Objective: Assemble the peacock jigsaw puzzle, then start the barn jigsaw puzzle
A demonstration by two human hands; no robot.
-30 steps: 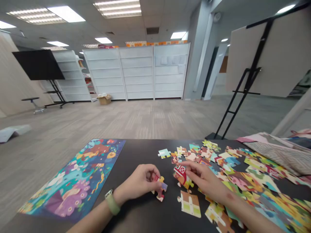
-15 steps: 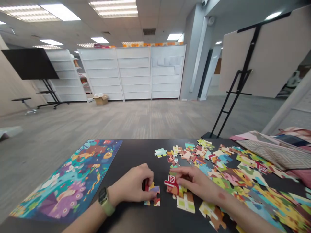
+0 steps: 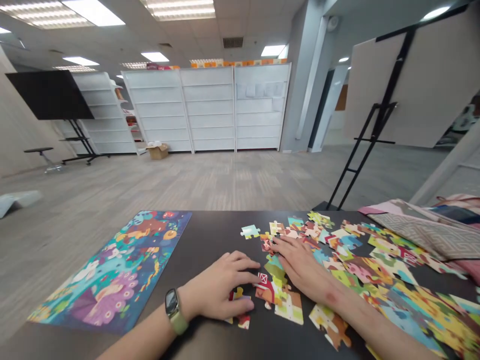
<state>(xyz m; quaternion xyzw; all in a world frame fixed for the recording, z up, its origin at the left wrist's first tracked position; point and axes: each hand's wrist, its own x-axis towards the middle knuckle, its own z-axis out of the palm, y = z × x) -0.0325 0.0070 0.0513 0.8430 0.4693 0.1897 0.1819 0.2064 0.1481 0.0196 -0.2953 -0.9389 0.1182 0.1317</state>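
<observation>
My left hand has its fingers apart, with the thumb and index over a small colorful jigsaw piece that they partly cover. Its index fingertip reaches close to a jigsaw piece with a red barn. That barn piece lies near a green piece and a cream-and-brown piece. Fingers stretched out, my right hand lies low over the loose pieces, its fingertips by a brown-red piece. I see nothing held in it.
A colorful sea-scene picture sheet lies on the left of the black table. Many loose jigsaw pieces spread across the right side. A patterned cloth bag sits at the far right. Beyond stands an easel board.
My right hand has left the barn piece and moved up and away, fingers straightening. My left hand has shifted right, its fingers opening from a pinch. The view has shifted slightly.
</observation>
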